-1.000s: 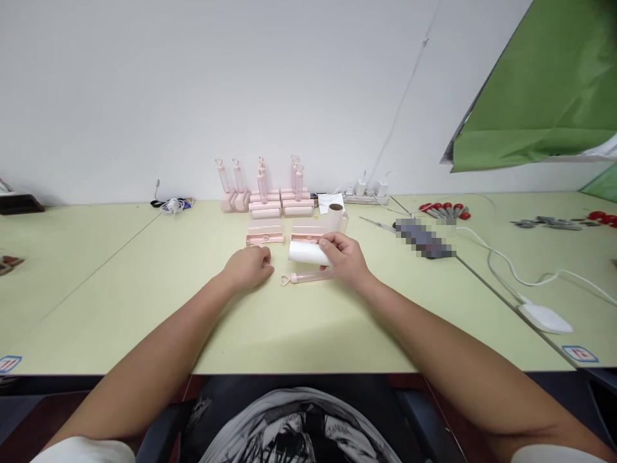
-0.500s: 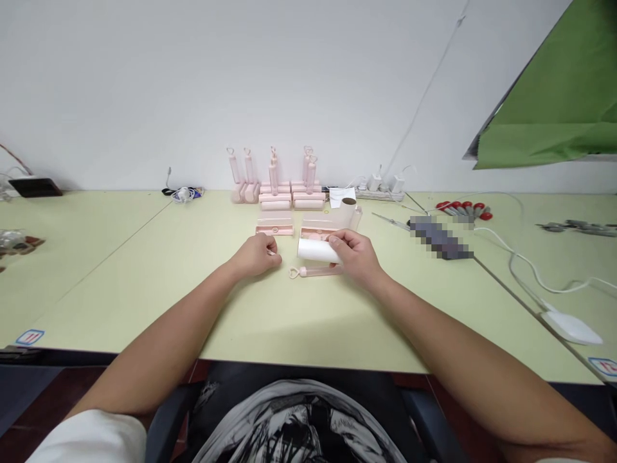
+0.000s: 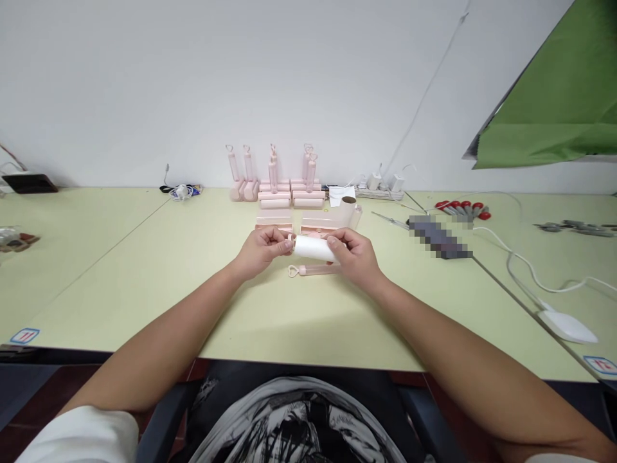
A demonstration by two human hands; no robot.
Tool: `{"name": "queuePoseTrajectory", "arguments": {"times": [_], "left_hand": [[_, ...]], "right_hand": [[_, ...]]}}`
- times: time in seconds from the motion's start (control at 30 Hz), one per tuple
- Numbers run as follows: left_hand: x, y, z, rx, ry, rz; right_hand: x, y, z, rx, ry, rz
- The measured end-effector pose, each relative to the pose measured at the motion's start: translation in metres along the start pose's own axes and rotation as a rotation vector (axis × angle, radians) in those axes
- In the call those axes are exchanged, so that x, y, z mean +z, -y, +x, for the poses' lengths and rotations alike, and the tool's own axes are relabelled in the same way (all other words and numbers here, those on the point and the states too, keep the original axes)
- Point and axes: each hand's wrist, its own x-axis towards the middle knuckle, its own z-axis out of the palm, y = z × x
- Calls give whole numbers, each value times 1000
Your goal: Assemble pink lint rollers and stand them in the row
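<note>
My right hand (image 3: 357, 256) grips the right end of a white roll (image 3: 312, 247), which lies sideways above the table. At its left end, my left hand (image 3: 265, 251) pinches a small pink piece (image 3: 290, 242) against or very near the roll's opening. Just below the roll, a pink handle with a heart-shaped loop (image 3: 308, 271) rests on the table, its right end hidden by my right hand. Behind my hands are two open pink cases (image 3: 274, 220), partly covered by my fingers. An upright roll with a brown core (image 3: 348, 208) stands beyond my right hand.
Several pink rollers and upright handles (image 3: 274, 199) line the wall. A power strip (image 3: 380, 193) with chargers is right of them. Farther right lie a pixelated dark object (image 3: 438, 238), red-capped items (image 3: 463, 208) and a white cable with a flat white device (image 3: 571, 326).
My left hand has moved right and slightly up, bringing the small pink piece to the left end of the roll. My right hand keeps its grip on the roll.
</note>
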Motion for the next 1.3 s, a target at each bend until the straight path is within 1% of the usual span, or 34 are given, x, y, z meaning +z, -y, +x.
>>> {"name": "queuePoseTrajectory", "arguments": {"times": [0.17, 0.27, 0.4, 0.53, 0.63, 0.83, 1.07, 1.13, 1.2, 1.3], "left_hand": [[1, 0, -1, 68, 47, 1], [2, -1, -2, 75, 52, 4], [2, -1, -3, 84, 46, 39], [2, -1, -3, 106, 9, 135], [3, -2, -3, 109, -6, 161], [8, -6, -5, 85, 19, 131], [8, -3, -5, 98, 26, 155], [6, -3, -5, 130, 8, 190], [4, -4, -5, 182, -39, 243], [3, -6, -5, 224, -169, 276]], "right_hand": [[0, -1, -1, -59, -17, -66], [-1, -2, -1, -93, -28, -103], [-1, -3, -1, -171, -40, -185], [-2, -4, -1, -204, -18, -213], [-2, -5, 0, -201, -7, -210], [-1, -2, -1, -161, -6, -193], [-1, 1, -2, -111, -23, -167], [0, 2, -2, -69, -22, -103], [0, 2, -2, -30, -26, -35], [1, 3, -2, -5, -50, 17]]}}
